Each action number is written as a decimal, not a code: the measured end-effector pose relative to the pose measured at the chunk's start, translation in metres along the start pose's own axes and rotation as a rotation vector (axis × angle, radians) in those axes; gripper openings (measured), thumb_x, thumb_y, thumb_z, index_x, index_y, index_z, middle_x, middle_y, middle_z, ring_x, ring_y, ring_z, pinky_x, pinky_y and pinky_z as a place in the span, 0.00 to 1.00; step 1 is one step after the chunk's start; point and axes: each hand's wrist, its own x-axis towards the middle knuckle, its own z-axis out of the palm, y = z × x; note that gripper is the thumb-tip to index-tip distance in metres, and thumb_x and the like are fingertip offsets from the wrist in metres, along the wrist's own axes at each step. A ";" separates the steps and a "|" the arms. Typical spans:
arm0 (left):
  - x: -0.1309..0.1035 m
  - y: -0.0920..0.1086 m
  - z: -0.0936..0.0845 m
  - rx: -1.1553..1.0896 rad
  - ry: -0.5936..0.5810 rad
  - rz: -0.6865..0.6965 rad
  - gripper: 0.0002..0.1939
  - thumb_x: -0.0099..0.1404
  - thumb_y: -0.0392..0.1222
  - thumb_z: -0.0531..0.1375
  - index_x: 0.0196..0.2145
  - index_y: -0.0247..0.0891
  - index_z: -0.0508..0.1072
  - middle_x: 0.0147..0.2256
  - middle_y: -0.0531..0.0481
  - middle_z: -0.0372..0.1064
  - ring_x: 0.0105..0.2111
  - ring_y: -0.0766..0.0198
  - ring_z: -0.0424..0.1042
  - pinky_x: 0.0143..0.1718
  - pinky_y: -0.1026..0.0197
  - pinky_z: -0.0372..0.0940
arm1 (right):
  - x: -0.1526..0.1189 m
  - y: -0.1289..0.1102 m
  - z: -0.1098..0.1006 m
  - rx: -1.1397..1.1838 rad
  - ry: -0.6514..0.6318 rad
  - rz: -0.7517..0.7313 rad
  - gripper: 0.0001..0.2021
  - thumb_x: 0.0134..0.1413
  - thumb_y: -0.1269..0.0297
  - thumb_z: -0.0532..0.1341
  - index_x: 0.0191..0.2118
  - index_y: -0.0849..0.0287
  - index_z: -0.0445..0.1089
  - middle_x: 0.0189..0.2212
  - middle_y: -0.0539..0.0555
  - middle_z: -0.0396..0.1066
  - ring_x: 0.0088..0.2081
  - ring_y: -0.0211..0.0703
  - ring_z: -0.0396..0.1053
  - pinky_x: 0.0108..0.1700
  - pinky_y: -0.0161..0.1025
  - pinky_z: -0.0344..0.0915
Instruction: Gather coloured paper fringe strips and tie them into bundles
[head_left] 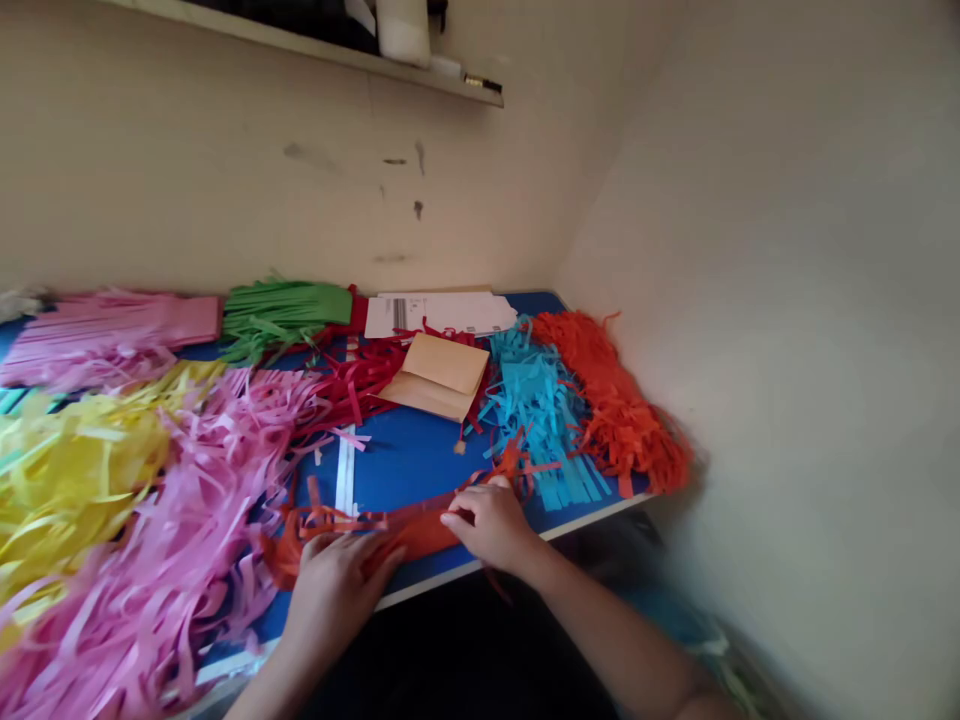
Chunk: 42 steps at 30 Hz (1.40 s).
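Observation:
A strip of orange fringed tissue paper [424,537] lies lengthwise near the front edge of the blue table [409,450], with loose cut strands at both ends. My left hand [339,590] is closed on its left part, fingers over the top and thumb along the near side. Toward the other end, my right hand [491,525] pinches the paper between thumb and fingers. Close to my right hand lies a bunch of light blue fringe [540,420]. Pink fringe [202,500] spreads out to the left of my left hand.
A folded brown card [439,375] rests on red fringe [360,375]. Behind are a white printed card [442,313], green fringe [289,310] and a pink stack [135,325]. Yellow fringe [82,470] lies left; orange fringe [611,400] hangs near the right wall. A shelf [300,45] juts out above.

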 end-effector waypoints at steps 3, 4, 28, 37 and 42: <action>0.010 0.002 0.000 0.112 -0.075 -0.146 0.23 0.69 0.58 0.50 0.37 0.44 0.80 0.28 0.51 0.80 0.29 0.56 0.77 0.40 0.55 0.63 | 0.008 -0.005 0.004 -0.068 0.000 0.058 0.08 0.55 0.62 0.68 0.28 0.57 0.74 0.28 0.47 0.77 0.32 0.38 0.72 0.42 0.40 0.52; 0.013 0.005 0.000 0.154 -0.104 -0.177 0.23 0.69 0.57 0.49 0.36 0.44 0.80 0.26 0.50 0.79 0.28 0.56 0.76 0.39 0.55 0.63 | 0.010 -0.006 0.006 -0.094 -0.007 0.070 0.09 0.56 0.61 0.68 0.28 0.58 0.73 0.28 0.47 0.77 0.32 0.39 0.72 0.42 0.40 0.52; 0.018 0.008 0.005 0.321 0.124 0.033 0.10 0.68 0.42 0.54 0.40 0.45 0.75 0.43 0.45 0.76 0.45 0.49 0.71 0.50 0.45 0.54 | 0.016 -0.010 -0.010 -0.345 0.174 0.166 0.04 0.56 0.67 0.65 0.38 0.56 0.71 0.39 0.56 0.74 0.44 0.53 0.68 0.48 0.48 0.55; 0.012 0.024 -0.015 0.178 0.021 0.239 0.12 0.61 0.43 0.56 0.40 0.40 0.77 0.38 0.44 0.77 0.43 0.49 0.73 0.63 0.37 0.44 | -0.007 0.015 -0.017 -0.226 -0.153 -0.332 0.21 0.44 0.69 0.60 0.48 0.59 0.67 0.47 0.57 0.70 0.48 0.50 0.63 0.52 0.49 0.51; 0.009 0.017 -0.011 0.286 0.098 0.267 0.13 0.62 0.37 0.56 0.41 0.41 0.78 0.36 0.47 0.79 0.44 0.49 0.73 0.65 0.31 0.37 | -0.001 0.014 -0.034 -0.291 -0.202 -0.401 0.13 0.45 0.72 0.59 0.41 0.58 0.68 0.43 0.55 0.71 0.46 0.49 0.64 0.52 0.49 0.50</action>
